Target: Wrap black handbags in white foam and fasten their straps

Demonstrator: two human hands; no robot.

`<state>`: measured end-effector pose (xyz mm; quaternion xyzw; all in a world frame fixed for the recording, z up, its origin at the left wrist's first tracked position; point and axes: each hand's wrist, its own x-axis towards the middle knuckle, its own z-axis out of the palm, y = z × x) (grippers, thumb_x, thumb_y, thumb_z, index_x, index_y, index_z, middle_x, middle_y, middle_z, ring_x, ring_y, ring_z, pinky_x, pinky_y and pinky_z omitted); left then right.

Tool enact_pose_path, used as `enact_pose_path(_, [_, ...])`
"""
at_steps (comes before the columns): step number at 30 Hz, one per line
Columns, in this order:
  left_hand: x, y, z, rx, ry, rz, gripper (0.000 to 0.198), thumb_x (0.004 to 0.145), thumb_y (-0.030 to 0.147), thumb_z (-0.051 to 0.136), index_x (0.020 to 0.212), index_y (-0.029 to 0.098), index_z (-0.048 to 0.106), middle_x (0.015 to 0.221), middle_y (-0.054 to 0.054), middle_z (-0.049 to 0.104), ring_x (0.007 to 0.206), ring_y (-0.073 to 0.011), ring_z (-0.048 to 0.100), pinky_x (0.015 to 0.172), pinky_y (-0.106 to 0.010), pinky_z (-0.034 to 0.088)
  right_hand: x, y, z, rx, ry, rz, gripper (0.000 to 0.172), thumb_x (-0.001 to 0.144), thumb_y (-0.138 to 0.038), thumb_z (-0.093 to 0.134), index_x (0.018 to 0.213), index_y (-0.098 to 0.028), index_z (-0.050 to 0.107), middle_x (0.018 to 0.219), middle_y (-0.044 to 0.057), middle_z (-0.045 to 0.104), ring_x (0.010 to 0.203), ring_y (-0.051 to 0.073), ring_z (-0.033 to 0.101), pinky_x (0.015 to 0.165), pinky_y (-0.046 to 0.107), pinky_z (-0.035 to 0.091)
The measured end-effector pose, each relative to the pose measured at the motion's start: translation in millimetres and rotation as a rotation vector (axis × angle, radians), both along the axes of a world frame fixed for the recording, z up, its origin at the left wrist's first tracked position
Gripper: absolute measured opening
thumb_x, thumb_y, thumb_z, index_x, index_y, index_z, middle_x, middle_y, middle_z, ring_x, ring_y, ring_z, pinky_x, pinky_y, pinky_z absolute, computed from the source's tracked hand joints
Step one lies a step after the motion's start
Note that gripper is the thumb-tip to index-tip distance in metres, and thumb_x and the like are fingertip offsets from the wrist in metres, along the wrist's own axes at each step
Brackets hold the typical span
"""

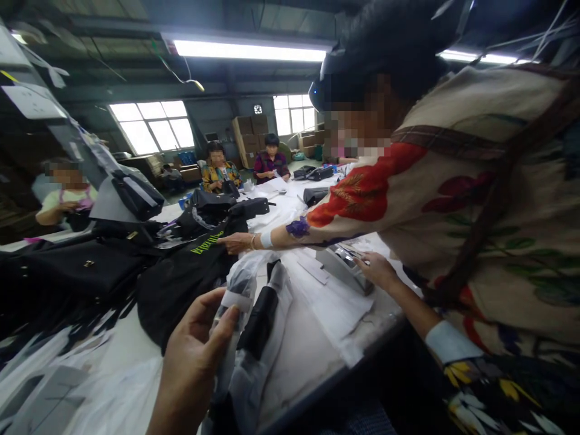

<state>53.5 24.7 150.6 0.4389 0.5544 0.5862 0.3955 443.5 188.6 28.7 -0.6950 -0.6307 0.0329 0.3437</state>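
Observation:
My left hand (194, 344) pinches a strap wrapped in clear plastic (240, 287), with a white band around it, between thumb and fingers. Beside it, a black strap (258, 320), also partly in plastic, slants down over the table's front edge. My right hand (379, 270) reaches in from the lower right, its fingers closed at the top of a grey tape dispenser (342, 269); what they grip is too small to tell. Just beyond my left hand lies a black bag (181, 284) with green lettering.
At the right a person in a floral top (471, 199) leans in, one hand (240, 243) touching the lettered bag. Black bags (86, 266) are piled at the left. Another grey dispenser (45, 393) stands lower left. Several people sit around the white table (299, 362).

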Motion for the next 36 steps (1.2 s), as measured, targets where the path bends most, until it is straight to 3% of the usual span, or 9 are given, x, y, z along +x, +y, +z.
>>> enact_pose_path(3, [0.2, -0.5, -1.1, 0.014, -0.003, -0.010, 0.060, 0.066, 0.051, 0.083, 0.113, 0.020, 0.064, 0.106, -0.007, 0.073, 0.104, -0.0265, 0.068, 0.079, -0.026, 0.054, 3.2, 10.3, -3.7, -0.108, 0.213, -0.011, 0.029, 0.085, -0.039, 0.064, 0.067, -0.018, 0.070, 0.076, 0.007, 0.073, 0.090, 0.023, 0.068, 0.087, 0.034, 0.049])
enact_pose_path(6, [-0.4, -0.3, -2.1, 0.018, 0.005, -0.026, 0.058, 0.067, 0.052, 0.082, 0.112, 0.020, 0.063, 0.107, -0.006, 0.073, 0.106, -0.0256, 0.068, 0.078, -0.024, 0.053, 7.3, 12.8, -5.6, -0.157, 0.426, -0.028, 0.031, 0.087, -0.044, 0.064, 0.076, -0.016, 0.071, 0.082, 0.007, 0.074, 0.088, 0.021, 0.069, 0.087, 0.038, 0.051])
enact_pose_path(12, [-0.7, 2.6, -2.6, 0.024, 0.006, -0.019, 0.058, 0.066, 0.051, 0.083, 0.110, 0.019, 0.064, 0.109, -0.007, 0.073, 0.108, -0.0279, 0.067, 0.076, -0.025, 0.054, 19.4, -6.8, 4.1, -0.072, 0.762, 0.020, 0.039, 0.073, -0.053, 0.071, 0.080, -0.015, 0.077, 0.106, 0.013, 0.075, 0.110, 0.028, 0.065, 0.091, 0.036, 0.051])
enact_pose_path(16, [4.1, 1.1, 0.4, 0.000, -0.009, 0.002, 0.058, 0.065, 0.051, 0.083, 0.111, 0.021, 0.064, 0.119, -0.007, 0.070, 0.116, -0.0292, 0.063, 0.073, -0.024, 0.054, 30.9, -28.9, 8.5, -0.070, 0.882, 0.037, 0.041, 0.068, -0.054, 0.077, 0.082, -0.015, 0.077, 0.107, 0.013, 0.074, 0.103, 0.026, 0.069, 0.083, 0.032, 0.055])
enact_pose_path(19, [4.3, 1.0, -0.1, -0.016, -0.020, 0.013, 0.056, 0.068, 0.050, 0.082, 0.112, 0.022, 0.064, 0.118, -0.005, 0.070, 0.116, -0.0273, 0.063, 0.072, -0.021, 0.053, 33.9, -41.4, -3.6, -0.111, 0.939, 0.034, 0.039, 0.062, -0.050, 0.083, 0.078, -0.015, 0.077, 0.089, 0.012, 0.076, 0.081, 0.022, 0.071, 0.075, 0.031, 0.058])
enact_pose_path(23, [-3.7, 5.6, -7.6, 0.002, -0.040, -0.030, 0.055, 0.067, 0.048, 0.084, 0.111, 0.023, 0.063, 0.112, -0.005, 0.073, 0.109, -0.0258, 0.066, 0.069, -0.020, 0.053, 26.8, -54.3, -37.9, -0.108, 0.976, -0.063, 0.037, 0.053, -0.047, 0.086, 0.069, -0.016, 0.073, 0.069, 0.008, 0.073, 0.055, 0.016, 0.063, 0.058, 0.029, 0.055])
enact_pose_path(27, [-7.7, 9.0, -12.2, 0.004, -0.074, -0.030, 0.053, 0.068, 0.046, 0.084, 0.111, 0.024, 0.063, 0.111, -0.004, 0.073, 0.105, -0.0246, 0.068, 0.072, -0.021, 0.054, 13.0, -69.3, -57.4, -0.031, 0.968, -0.136, 0.045, 0.051, -0.055, 0.084, 0.067, -0.016, 0.070, 0.064, 0.007, 0.072, 0.052, 0.016, 0.060, 0.052, 0.028, 0.051])
enact_pose_path(32, [-1.3, 7.3, -7.7, 0.021, -0.055, -0.039, 0.053, 0.070, 0.045, 0.083, 0.112, 0.021, 0.063, 0.113, -0.006, 0.071, 0.109, -0.0266, 0.066, 0.076, -0.025, 0.055, -28.1, -93.3, -24.5, 0.028, 0.954, 0.033, 0.051, 0.060, -0.060, 0.081, 0.084, -0.016, 0.073, 0.082, 0.008, 0.075, 0.067, 0.017, 0.064, 0.070, 0.030, 0.054])
enact_pose_path(36, [6.2, 2.8, -4.3, 0.061, -0.005, -0.026, 0.052, 0.072, 0.045, 0.081, 0.111, 0.017, 0.063, 0.112, -0.009, 0.071, 0.106, -0.0273, 0.066, 0.083, -0.031, 0.054, -87.8, -115.7, 32.0, 0.030, 0.961, 0.426, 0.031, 0.078, -0.048, 0.076, 0.085, -0.018, 0.073, 0.079, 0.005, 0.073, 0.065, 0.015, 0.062, 0.071, 0.030, 0.054])
